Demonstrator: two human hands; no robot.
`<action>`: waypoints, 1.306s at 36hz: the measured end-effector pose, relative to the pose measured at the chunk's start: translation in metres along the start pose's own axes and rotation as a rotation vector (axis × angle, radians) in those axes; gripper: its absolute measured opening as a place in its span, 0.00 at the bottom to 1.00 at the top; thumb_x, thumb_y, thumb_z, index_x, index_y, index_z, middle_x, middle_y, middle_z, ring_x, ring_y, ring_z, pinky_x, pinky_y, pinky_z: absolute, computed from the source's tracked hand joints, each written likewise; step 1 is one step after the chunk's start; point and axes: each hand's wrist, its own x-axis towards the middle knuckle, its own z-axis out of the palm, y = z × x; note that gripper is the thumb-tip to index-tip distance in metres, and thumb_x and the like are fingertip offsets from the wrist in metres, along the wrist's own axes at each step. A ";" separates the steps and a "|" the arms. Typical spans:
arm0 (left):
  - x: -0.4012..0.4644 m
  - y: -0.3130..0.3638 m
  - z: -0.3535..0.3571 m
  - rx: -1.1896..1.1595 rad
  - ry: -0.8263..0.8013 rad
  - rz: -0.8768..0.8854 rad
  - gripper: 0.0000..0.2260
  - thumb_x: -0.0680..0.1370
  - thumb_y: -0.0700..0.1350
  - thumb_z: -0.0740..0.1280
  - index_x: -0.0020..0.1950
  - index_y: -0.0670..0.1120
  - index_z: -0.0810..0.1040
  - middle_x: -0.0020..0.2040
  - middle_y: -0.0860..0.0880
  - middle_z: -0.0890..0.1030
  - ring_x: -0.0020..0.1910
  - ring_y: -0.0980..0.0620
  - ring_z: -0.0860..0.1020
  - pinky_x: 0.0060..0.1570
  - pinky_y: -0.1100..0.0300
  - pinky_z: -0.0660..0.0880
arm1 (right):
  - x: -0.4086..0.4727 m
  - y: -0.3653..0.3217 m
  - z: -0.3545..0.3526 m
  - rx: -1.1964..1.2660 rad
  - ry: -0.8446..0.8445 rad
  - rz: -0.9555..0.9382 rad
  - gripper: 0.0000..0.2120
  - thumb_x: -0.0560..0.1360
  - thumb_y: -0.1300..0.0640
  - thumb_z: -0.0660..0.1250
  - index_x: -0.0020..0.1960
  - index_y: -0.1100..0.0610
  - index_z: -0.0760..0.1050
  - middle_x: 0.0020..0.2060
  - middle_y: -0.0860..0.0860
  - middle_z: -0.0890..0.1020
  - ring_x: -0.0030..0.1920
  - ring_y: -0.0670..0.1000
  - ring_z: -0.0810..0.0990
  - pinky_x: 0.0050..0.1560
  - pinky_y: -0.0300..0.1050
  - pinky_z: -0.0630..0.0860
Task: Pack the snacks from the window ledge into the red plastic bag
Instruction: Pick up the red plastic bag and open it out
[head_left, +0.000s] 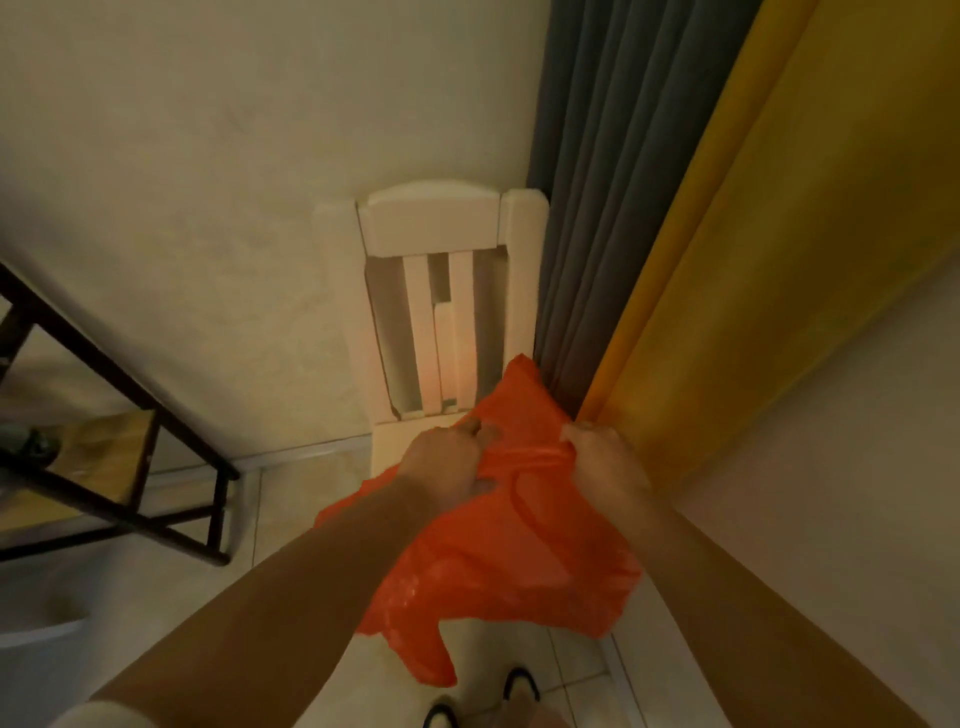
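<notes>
A red plastic bag (511, 551) hangs crumpled in front of me, over the seat of a white wooden chair (441, 244). My left hand (449, 460) grips the bag's top edge on the left. My right hand (605, 462) grips the bunched top on the right. The plastic is stretched between the two hands. What is inside the bag is hidden. No snacks and no window ledge show in this view.
Grey curtain (587, 208) and yellow curtain (753, 234) hang to the right of the chair. A dark metal-framed shelf (119, 452) stands at the left. My feet in dark sandals (519, 686) stand on the tiled floor below the bag.
</notes>
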 end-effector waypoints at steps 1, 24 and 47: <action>-0.004 -0.003 0.001 0.043 -0.032 -0.028 0.22 0.78 0.53 0.63 0.70 0.50 0.66 0.63 0.46 0.70 0.55 0.42 0.77 0.50 0.50 0.75 | -0.008 0.002 -0.001 0.018 0.007 -0.011 0.18 0.74 0.70 0.54 0.57 0.56 0.75 0.55 0.53 0.77 0.55 0.56 0.77 0.51 0.46 0.72; -0.117 0.079 0.044 -0.538 -0.025 -0.023 0.20 0.75 0.57 0.68 0.61 0.50 0.69 0.50 0.50 0.78 0.50 0.49 0.78 0.46 0.58 0.72 | -0.209 0.048 0.032 -0.369 -0.115 0.242 0.16 0.79 0.63 0.53 0.64 0.59 0.72 0.65 0.54 0.69 0.61 0.56 0.75 0.56 0.49 0.73; -0.219 0.228 0.121 -0.128 -0.261 0.371 0.14 0.79 0.43 0.56 0.65 0.49 0.69 0.59 0.43 0.76 0.58 0.41 0.74 0.51 0.50 0.74 | -0.506 0.068 0.102 -0.037 -0.155 0.843 0.13 0.77 0.55 0.58 0.59 0.55 0.74 0.57 0.55 0.79 0.58 0.58 0.79 0.51 0.47 0.75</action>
